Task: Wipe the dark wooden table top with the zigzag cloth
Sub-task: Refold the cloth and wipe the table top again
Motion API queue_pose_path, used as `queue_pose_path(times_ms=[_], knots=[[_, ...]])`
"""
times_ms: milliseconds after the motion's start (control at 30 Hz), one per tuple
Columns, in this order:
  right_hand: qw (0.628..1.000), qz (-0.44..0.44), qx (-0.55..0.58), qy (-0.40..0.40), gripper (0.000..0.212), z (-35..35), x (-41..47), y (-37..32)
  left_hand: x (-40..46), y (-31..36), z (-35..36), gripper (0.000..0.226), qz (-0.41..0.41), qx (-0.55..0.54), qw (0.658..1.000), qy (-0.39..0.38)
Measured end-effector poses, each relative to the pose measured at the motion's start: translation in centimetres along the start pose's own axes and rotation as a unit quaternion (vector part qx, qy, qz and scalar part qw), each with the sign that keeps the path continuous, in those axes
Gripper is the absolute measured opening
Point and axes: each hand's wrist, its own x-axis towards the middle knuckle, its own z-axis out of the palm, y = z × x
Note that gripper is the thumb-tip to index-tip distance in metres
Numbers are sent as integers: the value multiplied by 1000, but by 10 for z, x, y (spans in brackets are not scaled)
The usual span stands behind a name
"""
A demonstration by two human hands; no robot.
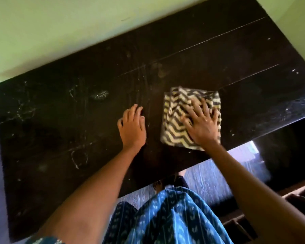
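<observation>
- Head view: we see the zigzag cloth (pixel 180 117), folded to a rough square, lying flat on the dark wooden table top (pixel 63 120) close to its near edge.
- Our right hand (pixel 202 123) lies on the cloth with its fingers (pixel 195 107) spread and straight, pressing down rather than gripping; cloth shows beyond the fingertips and to their left.
- Our left hand (pixel 133 126) rests on the bare wood just left of the cloth, apart from it, fingers loosely extended and holding nothing.
- We judge the wiping to be under way but far from done: pale streaks, scratchy marks and specks (pixel 100 95) still cover the wood well to the left of the left fingers, and more specks lie beyond and to the right of the right fingertips.
- Whether the wood around the cloth is already clean we cannot tell; it is dark and slightly blurred.
</observation>
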Motion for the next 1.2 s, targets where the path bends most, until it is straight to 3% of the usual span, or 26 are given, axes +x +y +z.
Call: queue_pose_path(times_ms=[33, 67, 133, 200, 267, 400, 433, 500, 567, 600, 633, 700, 767, 800, 867, 933, 967, 1033, 1133, 1200], knots=[[998, 69, 9, 5, 65, 8, 4, -27, 16, -12, -4, 43, -28, -8, 999, 25], [996, 83, 9, 4, 72, 16, 1, -53, 31, -24, -7, 43, -75, -12, 996, 42], [1000, -9, -18, -15, 77, 23, -2, -86, 55, -45, -9, 51, -132, 1, 991, 37], [984, -157, -56, -58, 71, 21, 29, -79, 69, -55, -6, 54, -115, 29, 993, 30], [976, -206, -50, -46, 63, 15, 86, -63, 79, -55, -5, 54, -108, 33, 993, 31], [999, 36, 0, 0, 62, 22, 147, -88, 98, -60, -6, 53, -117, 38, 992, 39], [999, 36, -3, -12, 66, 25, 135, -105, 102, -61, -8, 53, -117, 33, 992, 37], [994, -100, -32, -38, 71, 30, 95, -125, 113, -60, -12, 53, -119, 19, 992, 29], [964, -253, -54, -62, 67, 27, 79, -112, 123, -62, -15, 53, -122, 16, 992, 28], [957, -282, -49, -48, 62, 24, 94, -101, 126, -63, -15, 53, -125, 14, 992, 28], [964, -264, -39, -10, 58, 24, 119, -92, 129, -64, -15, 53, -128, 15, 991, 29], [991, -110, 5, 71, 58, 17, 185, -84, 139, -66, -12, 53, -128, 25, 991, 39], [995, 63, 42, 63, 67, 14, 236, -98, 155, -69, -12, 53, -129, 24, 990, 49], [994, 85, 42, 49, 71, 18, 249, -113, 167, -72, -13, 53, -131, 21, 990, 53], [999, -41, -2, 18, 74, 25, 246, -144, 183, -76, -16, 53, -132, 16, 989, 56], [970, -236, -58, -26, 73, 29, 236, -146, 189, -78, -18, 53, -126, 12, 990, 61], [955, -285, -65, -44, 71, 24, 246, -140, 191, -80, -20, 54, -128, 9, 990, 60], [975, -216, -54, -28, 68, 18, 286, -123, 192, -79, -20, 54, -130, 21, 990, 55], [999, 15, -30, -11, 73, 10, 345, -131, 193, -79, -18, 54, -143, 34, 988, 49], [999, 1, -39, -22, 75, 15, 354, -165, 193, -79, -18, 54, -144, 38, 988, 47]])
